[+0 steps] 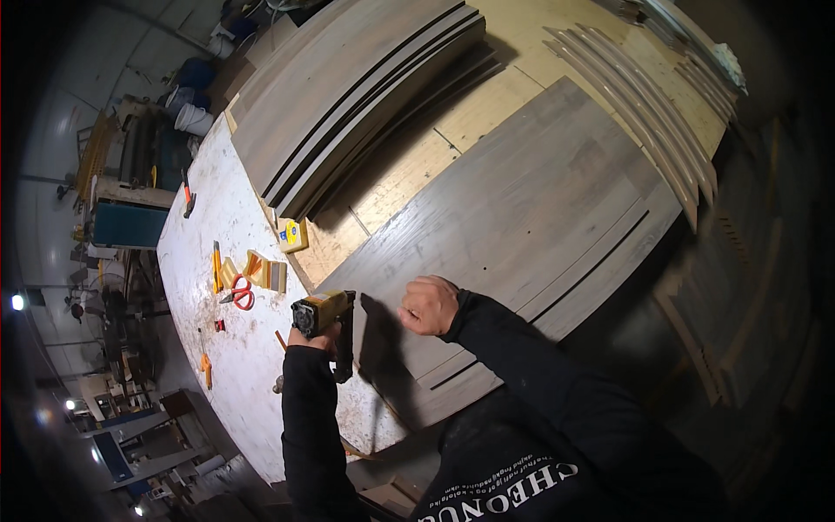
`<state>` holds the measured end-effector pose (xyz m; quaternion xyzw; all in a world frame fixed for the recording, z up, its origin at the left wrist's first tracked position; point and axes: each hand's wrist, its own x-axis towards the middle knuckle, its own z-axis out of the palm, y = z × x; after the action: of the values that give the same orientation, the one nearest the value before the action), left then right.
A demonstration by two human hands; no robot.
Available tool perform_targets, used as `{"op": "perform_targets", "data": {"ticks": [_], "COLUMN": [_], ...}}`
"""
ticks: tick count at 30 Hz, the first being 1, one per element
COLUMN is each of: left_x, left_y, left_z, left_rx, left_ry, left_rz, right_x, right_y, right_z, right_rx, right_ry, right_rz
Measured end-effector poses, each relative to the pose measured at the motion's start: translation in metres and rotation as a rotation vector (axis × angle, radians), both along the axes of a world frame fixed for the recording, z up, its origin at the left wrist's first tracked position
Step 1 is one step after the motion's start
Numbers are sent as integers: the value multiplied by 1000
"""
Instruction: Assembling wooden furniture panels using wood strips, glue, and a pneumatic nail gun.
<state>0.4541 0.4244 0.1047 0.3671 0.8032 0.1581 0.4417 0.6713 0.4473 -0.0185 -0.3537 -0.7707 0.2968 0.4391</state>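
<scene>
My left hand (313,339) is wrapped round the handle of a black and yellow nail gun (323,311), held above the near left end of a grey wood-grain panel (504,200). Over that same panel is my right hand (430,304), its fingers curled into a fist; whatever it may hold is hidden. The panel lies flat, with a dark slot along its near right side and small dark spots on its face. A shadow falls on it between my hands.
Beyond lies a stack of grey panels (348,96). Thin strips (626,104) lie at the far right. On the white tabletop (204,261) are red-handled scissors (242,294), a hammer (188,195), a yellow cutter (217,266), staple strips (266,271) and a yellow box (294,236).
</scene>
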Motion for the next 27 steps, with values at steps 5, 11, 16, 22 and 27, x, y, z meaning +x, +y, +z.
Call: {"op": "perform_targets", "data": {"ticks": [5, 11, 16, 22, 27], "left_x": [8, -4, -2, 34, 100], "left_y": [5, -7, -77, -226, -282], "left_z": [-7, -14, -9, -27, -29], "left_rx": [-27, 16, 120, 237, 264], "left_ry": [115, 53, 165, 128, 26], "left_rz": [30, 63, -218, -49, 66], "right_x": [1, -2, 2, -1, -4], "right_y": [0, -1, -1, 2, 2], "right_z": [-2, -1, -2, 0, 7], "right_rx": [17, 32, 49, 71, 82], "right_ry": [8, 9, 2, -29, -90], "right_rz": [-18, -4, -9, 39, 132]}}
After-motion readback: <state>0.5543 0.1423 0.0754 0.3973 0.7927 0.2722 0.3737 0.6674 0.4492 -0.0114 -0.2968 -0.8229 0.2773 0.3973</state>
